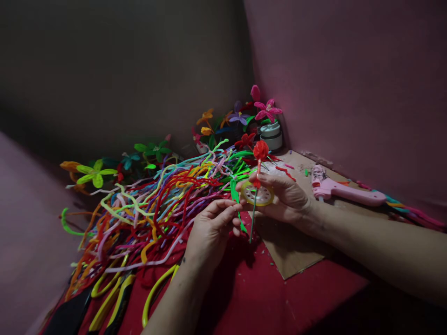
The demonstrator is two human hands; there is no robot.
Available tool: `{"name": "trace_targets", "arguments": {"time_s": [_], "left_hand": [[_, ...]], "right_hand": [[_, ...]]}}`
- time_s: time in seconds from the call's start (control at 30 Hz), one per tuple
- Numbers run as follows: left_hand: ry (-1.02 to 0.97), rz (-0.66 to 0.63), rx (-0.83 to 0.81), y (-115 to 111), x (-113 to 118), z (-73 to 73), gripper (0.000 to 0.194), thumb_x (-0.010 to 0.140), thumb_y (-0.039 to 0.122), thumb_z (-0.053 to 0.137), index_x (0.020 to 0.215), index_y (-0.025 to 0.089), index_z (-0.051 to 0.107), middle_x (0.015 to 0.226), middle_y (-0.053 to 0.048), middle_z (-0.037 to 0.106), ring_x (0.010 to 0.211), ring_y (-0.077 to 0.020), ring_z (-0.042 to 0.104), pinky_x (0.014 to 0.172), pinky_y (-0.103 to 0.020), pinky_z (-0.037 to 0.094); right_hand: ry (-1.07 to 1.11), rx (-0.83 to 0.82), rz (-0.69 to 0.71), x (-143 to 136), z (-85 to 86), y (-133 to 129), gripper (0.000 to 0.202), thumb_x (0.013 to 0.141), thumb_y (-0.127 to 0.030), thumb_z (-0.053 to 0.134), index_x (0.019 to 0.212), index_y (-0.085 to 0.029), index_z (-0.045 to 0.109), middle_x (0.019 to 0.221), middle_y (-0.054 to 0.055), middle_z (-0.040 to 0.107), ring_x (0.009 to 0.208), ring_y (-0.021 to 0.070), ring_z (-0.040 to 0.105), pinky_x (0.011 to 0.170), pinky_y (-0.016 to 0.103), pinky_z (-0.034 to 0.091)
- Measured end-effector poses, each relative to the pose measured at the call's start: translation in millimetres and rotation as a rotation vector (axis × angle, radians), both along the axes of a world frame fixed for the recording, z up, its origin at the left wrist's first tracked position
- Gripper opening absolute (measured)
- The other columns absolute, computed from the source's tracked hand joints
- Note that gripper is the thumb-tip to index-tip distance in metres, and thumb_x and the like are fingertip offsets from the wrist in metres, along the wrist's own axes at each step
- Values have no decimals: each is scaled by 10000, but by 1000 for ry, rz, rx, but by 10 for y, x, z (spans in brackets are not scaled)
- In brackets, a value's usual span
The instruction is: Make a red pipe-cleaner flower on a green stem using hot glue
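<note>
My right hand (289,197) is closed around a red fuzzy flower (261,150) on a thin green stem (253,223). The flower points up and the stem hangs down below the fingers. Against the same hand is a yellow-rimmed roll of tape (268,200) with a pale, holed core. My left hand (211,228) pinches close to the roll's left edge; what its fingertips hold is too small to make out. Just behind those fingertips is a bright green fuzzy piece (234,190).
A heap of colourful pipe cleaners (167,200) spreads to the left, with yellow-handled pliers (115,302) in front. Finished flowers (96,173) line the back. On the right, a pink glue gun (349,190) lies over cardboard (289,260) on the red cloth (244,298).
</note>
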State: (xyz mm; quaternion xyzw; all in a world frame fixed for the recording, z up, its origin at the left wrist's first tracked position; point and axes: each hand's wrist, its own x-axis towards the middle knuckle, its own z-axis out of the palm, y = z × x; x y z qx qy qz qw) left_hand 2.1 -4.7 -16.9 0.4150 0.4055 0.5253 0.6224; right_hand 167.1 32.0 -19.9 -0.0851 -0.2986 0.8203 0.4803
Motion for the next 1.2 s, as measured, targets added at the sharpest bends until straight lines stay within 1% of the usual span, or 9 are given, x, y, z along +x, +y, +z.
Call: {"name": "trace_targets", "arguments": {"time_s": [0.2, 0.43, 0.6, 0.77, 0.87, 1.03, 1.2], "left_hand": [[-91, -37, -58, 19, -26, -28, 152, 657, 132, 725, 790, 123, 653, 767, -25, 672, 519, -57, 567, 472, -163, 476], [-53, -12, -29, 3, -6, -18, 117, 688, 130, 702, 793, 114, 654, 712, -12, 661, 515, -62, 573, 464, -158, 474], [-56, -5, -8, -1, -20, -26, 114, 684, 126, 703, 784, 107, 651, 711, -11, 649, 521, -58, 572, 467, -152, 472], [-104, -60, -42, -3, -38, -37, 98, 691, 108, 687, 777, 115, 641, 699, -5, 642, 512, -66, 574, 459, -166, 474], [-129, -63, -61, -16, -28, -38, 97, 698, 117, 684, 785, 119, 640, 689, -4, 639, 503, -67, 568, 440, -168, 472], [-125, -85, -70, -13, -21, -28, 105, 694, 135, 696, 779, 110, 640, 605, -2, 615, 487, -74, 563, 408, -156, 459], [-110, -78, -98, -4, -27, -5, 127, 713, 157, 679, 809, 80, 649, 642, -20, 625, 465, -57, 545, 402, -145, 454]], "right_hand": [[-41, 94, -36, -19, 57, -30, 80, 712, -207, 598, 737, -184, 671, 727, 33, 656, 722, 174, 591, 790, 404, 445], [-58, 216, -37, 5, 73, -39, 135, 708, -185, 588, 774, -156, 702, 714, 43, 640, 684, 164, 577, 745, 375, 455], [-101, 297, -50, 9, 63, -39, 142, 695, -205, 610, 767, -142, 715, 731, 50, 637, 681, 161, 574, 719, 347, 456], [-133, 305, -88, -11, 68, -92, 112, 668, -145, 620, 725, -143, 716, 776, 42, 626, 729, 159, 575, 740, 335, 449], [-124, 298, -81, -22, 67, -105, 114, 684, -169, 622, 745, -142, 716, 765, 41, 617, 741, 168, 579, 743, 341, 449], [-85, 284, -18, -35, 47, -90, 134, 695, -193, 626, 773, -120, 706, 767, 53, 619, 701, 160, 581, 685, 323, 458], [-81, 251, -41, -32, 28, -59, 150, 717, -222, 611, 796, -130, 701, 768, 62, 638, 703, 178, 599, 682, 346, 465]]}}
